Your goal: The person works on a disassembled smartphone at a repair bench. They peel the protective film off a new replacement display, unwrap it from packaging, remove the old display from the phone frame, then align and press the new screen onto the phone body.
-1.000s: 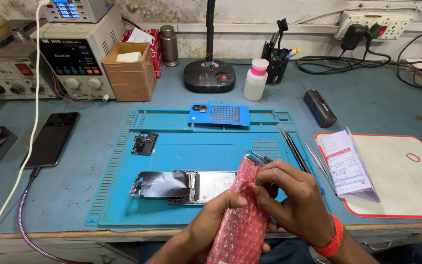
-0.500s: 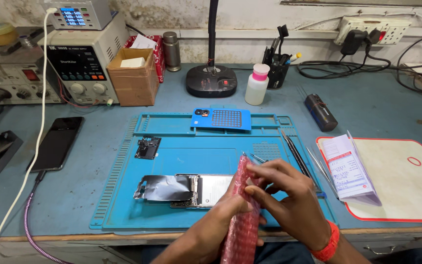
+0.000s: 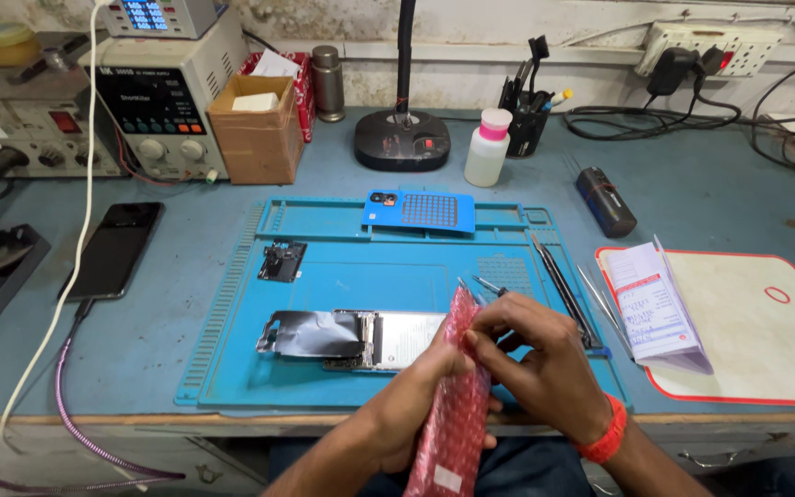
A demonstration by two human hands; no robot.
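A pink bubble-wrap pouch (image 3: 457, 405) stands nearly upright at the near edge of the bench, its long axis running from the person's lap up to the front of the blue work mat (image 3: 232, 368). Both hands have it: the left hand (image 3: 416, 396) is wrapped around its middle from the left, fingers closed on the plastic, while the right hand (image 3: 535, 359) comes in from the right with thumb and fingertips pinched at the pouch's top edge. So the mouth of the pouch sits right under the right fingertips, and the right hand is the nearer one to that opening. Whether anything is inside, I cannot tell.

Just beyond the pouch, an opened phone body (image 3: 351, 336) lies flat on the mat, its long side left to right, almost touching the pouch's top. A small circuit part (image 3: 281, 260) rests farther back on the left, and a blue perforated block (image 3: 419, 211) at the mat's rear. Tweezers and thin tools (image 3: 563, 285) lie just right of the hands, a paper booklet (image 3: 650, 304) beyond them. A dark phone (image 3: 117, 248) lies well to the left.
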